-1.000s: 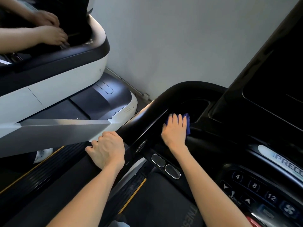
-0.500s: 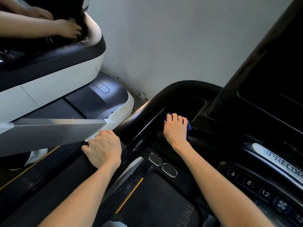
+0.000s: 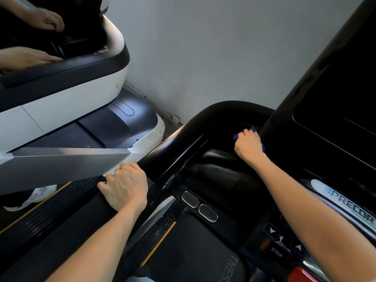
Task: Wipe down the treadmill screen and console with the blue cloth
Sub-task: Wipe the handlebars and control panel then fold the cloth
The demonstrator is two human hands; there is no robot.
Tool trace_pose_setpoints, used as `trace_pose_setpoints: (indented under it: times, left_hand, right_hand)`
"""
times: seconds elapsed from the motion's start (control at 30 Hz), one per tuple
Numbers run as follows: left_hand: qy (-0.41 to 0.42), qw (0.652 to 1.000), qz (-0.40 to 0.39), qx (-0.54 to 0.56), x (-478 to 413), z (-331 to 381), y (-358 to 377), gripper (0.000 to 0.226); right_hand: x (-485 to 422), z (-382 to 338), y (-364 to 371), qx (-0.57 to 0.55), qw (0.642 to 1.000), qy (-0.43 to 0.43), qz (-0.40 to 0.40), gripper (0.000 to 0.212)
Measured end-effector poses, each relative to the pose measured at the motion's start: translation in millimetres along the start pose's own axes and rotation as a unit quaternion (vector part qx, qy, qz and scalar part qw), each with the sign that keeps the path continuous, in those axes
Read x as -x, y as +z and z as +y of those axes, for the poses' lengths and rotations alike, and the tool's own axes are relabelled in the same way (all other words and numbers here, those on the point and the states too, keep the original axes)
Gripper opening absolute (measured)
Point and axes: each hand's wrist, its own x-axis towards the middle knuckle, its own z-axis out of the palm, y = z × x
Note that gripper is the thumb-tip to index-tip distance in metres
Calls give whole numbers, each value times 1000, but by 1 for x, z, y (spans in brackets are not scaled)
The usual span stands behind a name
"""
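My right hand (image 3: 248, 145) grips the blue cloth (image 3: 236, 136) with curled fingers and presses it into the recessed cup pocket at the left end of the black treadmill console (image 3: 213, 171). Only small blue edges of the cloth show around my fingers and beside my wrist. The dark treadmill screen (image 3: 337, 110) rises just right of that hand. My left hand (image 3: 125, 187) grips the black left handrail (image 3: 179, 143), fingers curled over its outer edge.
A white and black neighbouring treadmill (image 3: 67, 106) stands to the left, and another person's hands (image 3: 40, 19) rest on its console. Two oval metal sensors (image 3: 199, 206) sit on the handlebar below my arms. Control keys and a STOP label (image 3: 276, 254) lie at lower right. A grey wall (image 3: 203, 47) is behind.
My right hand has slid the cloth forward and to the right, from the handrail's inner edge into the cup pocket, and its fingers have curled. My left hand stays on the rail.
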Motion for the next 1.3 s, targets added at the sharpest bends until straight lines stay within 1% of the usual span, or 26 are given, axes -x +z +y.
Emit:
trace_pose_setpoints:
  times: [0.1,0.17,0.23,0.3,0.37,0.43,0.5,0.63,0.77,0.83,0.9,0.97,1.03,1.17,1.23,1.3]
  left_hand:
    - [-1,1000,1,3,0,0,0,48]
    - [-2,1000,5,10,1,0,0,48]
    - [-6,1000,10,19,2,-1,0,47]
    - [-30,999,7,22,2,2,0,43]
    - [-74,997,5,28,2,9,-1,37]
    - [-101,995,7,27,-2,15,2,35]
    - [-113,993,3,20,-8,16,6,38]
    - [-108,994,15,-2,-9,15,8,44]
    - [-114,993,15,5,-8,15,8,44]
    - [-113,993,17,6,-9,15,8,44]
    - [-113,993,18,8,-8,16,7,45]
    - [-110,994,21,12,-8,16,7,44]
    - [-107,994,20,14,-8,16,8,43]
    - [-110,994,21,18,-8,16,9,43]
    - [-110,993,21,20,-7,16,9,43]
    - [-108,994,25,18,-8,15,9,43]
  right_hand:
    - [31,-27,7,4,999,38,-12,37]
    - [42,-31,7,22,999,43,-17,37]
    - [31,-23,6,28,999,38,-2,37]
    - [13,-13,5,20,999,35,0,39]
    - [-1,-7,4,28,999,37,-10,40]
    - [-14,-7,2,50,997,39,-38,40]
    - [-23,-5,-4,83,994,29,-72,39]
    - [-43,3,-17,133,985,-6,-109,36]
    - [-51,7,-30,180,967,-44,-173,36]
    - [-51,7,-34,161,963,-67,-207,36]
    - [-45,4,-34,102,952,-108,-269,36]
    - [-41,1,-32,57,941,-136,-304,36]
    - [-46,1,-29,79,942,-131,-297,39]
    - [-54,-6,-14,184,942,-77,-270,49]
    - [-52,-10,-14,165,940,-85,-285,48]
    - [-48,-14,-17,106,929,-100,-339,42]
